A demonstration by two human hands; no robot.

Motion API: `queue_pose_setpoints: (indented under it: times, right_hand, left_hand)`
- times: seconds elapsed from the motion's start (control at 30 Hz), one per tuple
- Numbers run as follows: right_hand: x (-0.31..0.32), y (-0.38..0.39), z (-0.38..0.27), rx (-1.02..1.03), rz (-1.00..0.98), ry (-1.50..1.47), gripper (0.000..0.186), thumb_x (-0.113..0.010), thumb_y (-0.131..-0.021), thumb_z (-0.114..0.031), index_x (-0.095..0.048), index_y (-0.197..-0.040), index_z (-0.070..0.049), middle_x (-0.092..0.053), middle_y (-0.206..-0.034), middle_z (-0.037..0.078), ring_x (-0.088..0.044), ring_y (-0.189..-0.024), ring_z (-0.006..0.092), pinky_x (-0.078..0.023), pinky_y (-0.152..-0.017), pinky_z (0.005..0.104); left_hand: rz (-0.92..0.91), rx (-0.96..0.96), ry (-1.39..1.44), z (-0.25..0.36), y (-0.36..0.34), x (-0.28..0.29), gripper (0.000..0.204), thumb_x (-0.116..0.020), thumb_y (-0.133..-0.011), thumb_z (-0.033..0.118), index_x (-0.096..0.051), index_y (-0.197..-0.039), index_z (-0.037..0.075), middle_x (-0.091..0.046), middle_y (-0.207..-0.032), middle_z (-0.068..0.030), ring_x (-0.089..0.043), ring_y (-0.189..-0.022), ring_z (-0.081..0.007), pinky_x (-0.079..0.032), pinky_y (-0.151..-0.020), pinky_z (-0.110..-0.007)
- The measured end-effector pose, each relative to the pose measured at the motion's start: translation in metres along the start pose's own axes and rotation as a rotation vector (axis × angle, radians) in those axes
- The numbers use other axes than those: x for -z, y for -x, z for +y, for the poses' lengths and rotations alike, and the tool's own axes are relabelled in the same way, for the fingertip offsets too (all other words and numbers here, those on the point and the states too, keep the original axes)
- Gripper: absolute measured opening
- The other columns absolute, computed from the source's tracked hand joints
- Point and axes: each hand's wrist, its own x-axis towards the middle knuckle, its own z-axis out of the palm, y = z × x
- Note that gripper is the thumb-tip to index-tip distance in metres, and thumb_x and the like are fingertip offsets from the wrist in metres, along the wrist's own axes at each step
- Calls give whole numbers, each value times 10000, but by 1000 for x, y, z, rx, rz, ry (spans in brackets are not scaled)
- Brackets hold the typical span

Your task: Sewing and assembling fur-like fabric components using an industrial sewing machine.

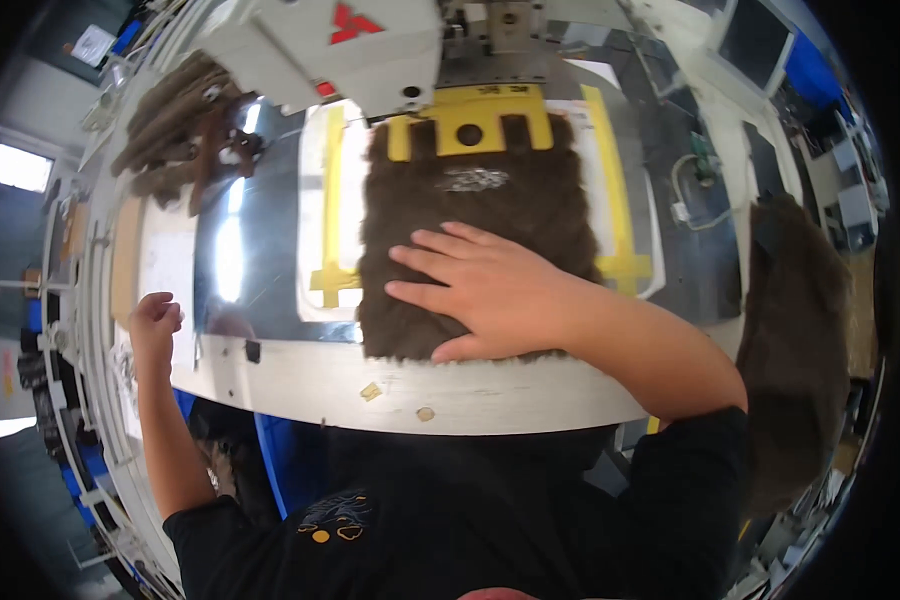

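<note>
A square piece of dark brown plush fabric (410,215) lies under the head of a sewing machine (370,50). My right hand (490,290) rests flat on its near half, fingers spread toward the left. Across the fabric's far edge sits a yellow clamp plate (467,120) with a round dark hole. A shiny silvery patch (473,180) shows on the pile just in front of that plate. Away to the left, my left hand (154,322) is raised by the table's left side, its fingers curled in with nothing visible in them.
Brown plush pieces (175,125) are heaped at the far left. More brown plush (795,340) hangs at the right. Yellow tape strips (610,180) mark a white sheet beneath the fabric. Small scraps (371,391) lie on the table's pale front edge (510,400).
</note>
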Motion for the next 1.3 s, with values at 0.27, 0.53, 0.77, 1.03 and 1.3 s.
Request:
queue_pose_setpoints:
  times: [0.27,0.53,0.77,1.03,1.3]
  right_hand:
    - [21,2,-15,-77,-97,-26,741,-766,-846,-483,-562,-1473,-142,-440,-1600,159,-375,-1501,365,-266,-1261,498]
    - [21,-8,-16,-122,-96,35,752,-758,-824,-511,-583,-1456,-143,-458,-1589,157,-391,-1489,372,-273,-1251,507]
    - [19,-9,-16,-121,-99,48,737,-752,-836,-508,-584,-1453,-142,-458,-1588,160,-395,-1485,378,-276,-1247,509]
    - [20,-6,-14,-106,-103,31,737,-736,-847,-526,-579,-1458,-146,-455,-1588,160,-394,-1484,379,-277,-1243,514]
    - [22,-9,-10,-138,-122,28,737,-725,-871,-542,-565,-1473,-149,-452,-1591,162,-390,-1489,377,-278,-1246,514]
  left_hand:
    - [175,211,-27,-105,4,69,284,-754,-833,14,-697,-1101,-63,-715,-876,-79,-693,-745,-162,-593,-695,-286]
    - [259,407,62,-162,37,111,310,-729,-795,-68,-689,-1102,-58,-709,-914,-83,-697,-824,-164,-591,-746,-284]
    - [613,437,-408,-231,33,134,497,-635,-745,-20,-679,-1239,-53,-739,-1067,-192,-721,-967,-307,-564,-865,-388]
    - [678,507,-234,-249,22,139,686,-682,-696,96,-624,-1364,-48,-696,-1251,-257,-700,-1098,-348,-535,-947,-404]
    - [350,-15,-413,-100,-60,43,496,-711,-825,222,-683,-1274,14,-712,-1249,-234,-673,-1194,-375,-516,-1031,-434]
